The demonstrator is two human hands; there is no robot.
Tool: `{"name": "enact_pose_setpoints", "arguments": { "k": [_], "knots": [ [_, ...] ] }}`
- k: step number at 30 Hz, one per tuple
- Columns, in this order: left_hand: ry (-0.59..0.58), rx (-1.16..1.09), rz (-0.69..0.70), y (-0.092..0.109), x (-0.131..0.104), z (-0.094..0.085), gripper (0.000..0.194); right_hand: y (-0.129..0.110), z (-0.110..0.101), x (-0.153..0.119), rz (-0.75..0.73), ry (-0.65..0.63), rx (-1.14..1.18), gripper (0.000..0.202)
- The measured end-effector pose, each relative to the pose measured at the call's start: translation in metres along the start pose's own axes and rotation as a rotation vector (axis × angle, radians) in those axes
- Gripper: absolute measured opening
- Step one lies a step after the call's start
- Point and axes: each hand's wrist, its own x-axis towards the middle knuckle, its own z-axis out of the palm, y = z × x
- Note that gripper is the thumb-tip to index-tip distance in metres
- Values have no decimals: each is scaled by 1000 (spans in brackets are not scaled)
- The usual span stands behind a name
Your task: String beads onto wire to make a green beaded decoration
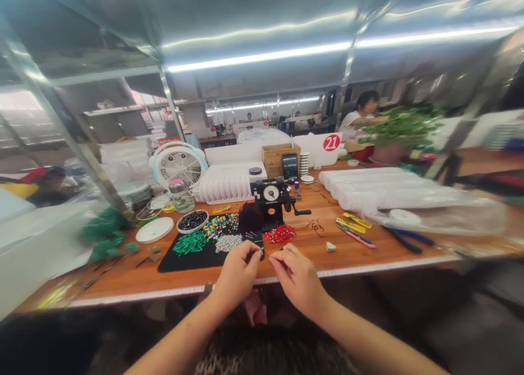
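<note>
Near the table's front edge, my left hand (240, 271) is closed in a pinch, with a tiny green bit showing at its fingertips. My right hand (298, 277) pinches too, close by on the right; a thin dark strand seems to run between the two, too small to name. Behind my left hand lies a black mat (172, 261) with green tube-like pieces (190, 243), mixed coloured beads (219, 226) and silvery beads (228, 243). Just beyond my hands is a pile of red pieces with pale tips (280, 233). A black hand-cranked machine (272, 206) stands behind them.
A dish of black beads (192, 221) and a white lid (154, 230) sit left, before a fan (180, 165). Yellow cutters (352, 223), blue-handled pliers (403, 238) and plastic-wrapped white rolls (376, 186) lie right. A person (360, 115) sits beyond a potted plant (399, 126).
</note>
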Motion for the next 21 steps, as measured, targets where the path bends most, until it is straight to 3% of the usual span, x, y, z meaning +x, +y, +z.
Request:
{"name": "enact_pose_setpoints", "arguments": {
  "k": [3,6,12,16,19,21],
  "knots": [
    [-106,-45,-26,1,7,-6,14,2,-9,8,-420,-73,-320,27],
    [-145,-32,50,2,9,-7,15,4,-12,22,-546,-198,-442,29],
    [-117,184,303,-5,13,-7,21,2,-14,58,-133,-313,-213,20],
    [-181,293,435,-8,22,-11,26,7,-12,84,-9,-396,-127,21],
    [-271,204,436,-5,28,-13,26,12,-11,97,42,-463,-78,24],
    [-275,116,383,-2,30,-13,22,12,-13,99,52,-425,-76,23]
  ]
}}
